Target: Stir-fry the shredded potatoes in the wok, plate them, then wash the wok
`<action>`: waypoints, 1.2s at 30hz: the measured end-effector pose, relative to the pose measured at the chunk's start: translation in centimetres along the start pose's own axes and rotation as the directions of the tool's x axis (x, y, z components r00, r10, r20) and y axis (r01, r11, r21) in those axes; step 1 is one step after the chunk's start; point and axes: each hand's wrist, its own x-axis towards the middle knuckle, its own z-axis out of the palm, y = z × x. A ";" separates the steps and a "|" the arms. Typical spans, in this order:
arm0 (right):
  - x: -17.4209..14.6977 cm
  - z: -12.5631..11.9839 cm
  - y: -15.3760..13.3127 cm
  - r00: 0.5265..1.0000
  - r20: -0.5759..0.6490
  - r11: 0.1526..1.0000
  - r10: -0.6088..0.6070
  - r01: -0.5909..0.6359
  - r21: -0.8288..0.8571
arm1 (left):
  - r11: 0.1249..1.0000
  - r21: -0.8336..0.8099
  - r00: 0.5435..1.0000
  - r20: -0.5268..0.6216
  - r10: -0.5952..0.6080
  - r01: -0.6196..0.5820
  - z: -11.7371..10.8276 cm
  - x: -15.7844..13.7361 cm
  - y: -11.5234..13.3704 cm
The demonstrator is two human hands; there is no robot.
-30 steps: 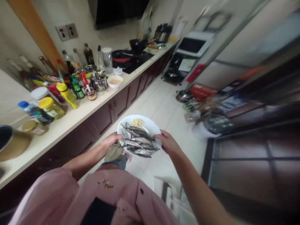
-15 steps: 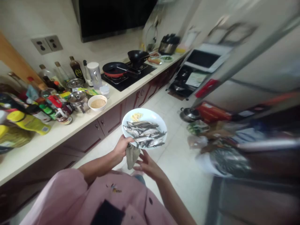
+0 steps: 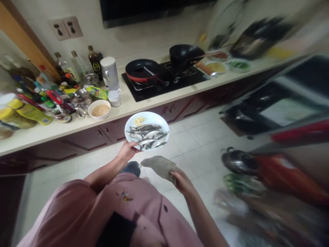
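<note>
My left hand [image 3: 128,150] grips the near-left rim of a white plate [image 3: 164,120], holding it out over the floor. Several small silvery fish [image 3: 149,135] lie side by side on the plate, with a little heap of chopped pale yellow bits, maybe garlic or ginger [image 3: 139,120], at its far left. Below and right of the plate, my right hand [image 3: 181,178] is closed on one end of a grey-green cloth [image 3: 160,165]. The cloth stretches leftward from my fingers, apart from the plate.
Along the counter [image 3: 74,132] stand bottles and jars, a bowl of tan liquid [image 3: 100,109], a red frying pan [image 3: 140,72] and a black wok [image 3: 183,56] on the stove. On the right are a blurred rack [image 3: 269,103] and a metal pot [image 3: 238,161] on the floor.
The cloth has passed from under my left hand into my right hand, which has closed and moved right. My view has swung toward the counter and stove.
</note>
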 end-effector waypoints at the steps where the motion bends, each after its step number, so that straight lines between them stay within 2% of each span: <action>1: 0.9 -1.7 -1.0 0.997 -0.074 0.999 0.021 -0.017 0.045 | 1.000 -0.013 1.000 -0.029 0.010 -0.010 -0.1 0.8 0.0; 4: 4.6 -4.8 -5.0 0.976 -0.215 0.991 0.024 0.005 0.131 | 0.996 -0.033 0.990 -0.119 0.074 -0.079 -0.6 3.5 -0.1; 9: 13.6 -5.6 -14.4 0.951 -0.247 0.976 -0.188 0.208 0.058 | 0.983 -0.058 0.964 -0.211 0.159 -0.174 -0.9 9.0 0.0; 10: 15.9 -5.5 -16.4 0.937 -0.263 0.969 -0.229 0.245 0.028 | 0.981 -0.061 0.959 -0.228 0.166 -0.184 -0.9 10.1 0.0; 12: 20.8 -5.2 -20.0 0.877 -0.287 0.923 -0.386 0.362 -0.133 | 0.977 -0.074 0.951 -0.255 0.176 -0.201 -0.7 12.2 0.1; 13: 23.4 -5.0 -21.6 0.830 -0.289 0.874 -0.477 0.413 -0.258 | 0.974 -0.083 0.946 -0.270 0.181 -0.210 -0.5 13.1 0.2; 14: 26.0 -4.8 -23.1 0.769 -0.266 0.788 -0.582 0.451 -0.420 | 0.972 -0.092 0.941 -0.284 0.183 -0.217 -0.4 14.0 0.3; 16: 30.9 -4.2 -25.7 0.671 -0.115 0.526 -0.732 0.451 -0.721 | 0.967 -0.109 0.929 -0.320 0.186 -0.231 0.0 15.4 0.6; 17: 33.2 -3.7 -26.7 0.666 -0.018 0.388 -0.746 0.411 -0.825 | 0.964 -0.117 0.922 -0.340 0.186 -0.237 0.2 16.0 0.7; 19: 37.1 -2.4 -28.0 0.735 0.130 0.173 -0.665 0.320 -0.931 | 0.959 -0.127 0.906 -0.380 0.189 -0.254 0.6 16.9 1.0; 21: 39.9 -0.7 -28.3 0.822 0.199 0.065 -0.534 0.275 -0.959 | 0.954 -0.130 0.890 -0.410 0.196 -0.270 0.9 17.4 1.1; 22: 41.0 0.3 -28.1 0.847 0.224 0.038 -0.483 0.276 -0.960 | 0.952 -0.127 0.883 -0.425 0.201 -0.278 1.0 17.6 1.1; 24: 42.2 1.9 -27.2 0.859 0.291 0.011 -0.422 0.325 -0.946 | 0.949 -0.120 0.865 -0.457 0.206 -0.290 1.3 17.8 0.9; 26: 42.5 2.7 -26.2 0.847 0.392 -0.015 -0.360 0.415 -0.910 | 0.947 -0.117 0.848 -0.488 0.207 -0.299 1.7 18.1 0.6; 28: 42.2 2.3 -25.9 0.820 0.488 -0.014 -0.298 0.508 -0.862 | 0.938 -0.130 0.828 -0.518 0.212 -0.322 2.4 18.5 0.2; 30: 41.6 0.6 -27.1 0.806 0.527 0.011 -0.270 0.550 -0.835 | 0.922 -0.151 0.806 -0.548 0.222 -0.357 3.3 19.0 -0.2; 32: 41.3 -1.8 -29.9 0.812 0.505 0.039 -0.292 0.538 -0.842 | 0.905 -0.162 0.781 -0.578 0.237 -0.395 4.3 19.5 -0.6; 34: 41.7 -4.3 -34.2 0.803 0.450 0.090 -0.391 0.520 -0.849 | 0.890 -0.161 0.756 -0.604 0.252 -0.426 5.4 20.0 -1.0; 36: 43.1 -5.8 -39.0 0.734 0.395 0.138 -0.552 0.547 -0.825 | 0.877 -0.163 0.733 -0.627 0.263 -0.453 6.4 20.3 -1.4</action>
